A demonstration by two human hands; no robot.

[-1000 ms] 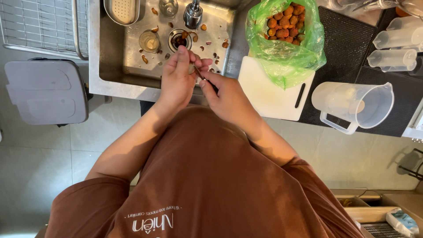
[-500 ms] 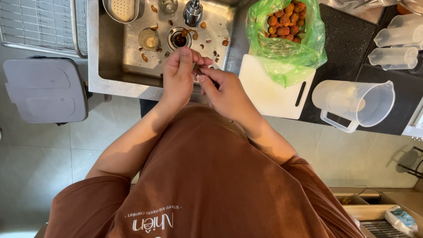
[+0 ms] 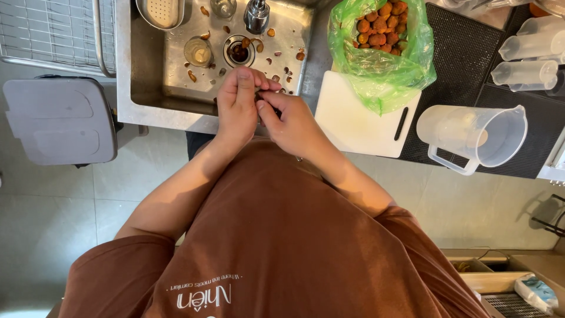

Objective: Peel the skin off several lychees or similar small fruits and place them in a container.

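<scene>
My left hand (image 3: 237,107) is over the front edge of the steel sink (image 3: 147,76), fingers closed round a small fruit (image 3: 259,93) that is mostly hidden. My right hand (image 3: 292,123) presses against it from the right and grips a thin dark tool, of which only a sliver shows between the fingers. Brown peel scraps (image 3: 276,56) lie scattered on the sink floor around the drain (image 3: 238,52). An open green plastic bag (image 3: 382,76) of orange-brown fruits (image 3: 379,26) rests on a white cutting board (image 3: 359,126) to the right.
A clear plastic pitcher (image 3: 471,138) and measuring cups (image 3: 527,73) stand on a black mat (image 3: 465,53) at the right. In the sink are a tap (image 3: 257,15), a small glass (image 3: 199,52) and a strainer (image 3: 162,10). A grey bin lid (image 3: 59,121) sits below left.
Both hands have drawn closer together and slightly towards me. My right hand has slid left against the left one, and the dark tool is now mostly covered.
</scene>
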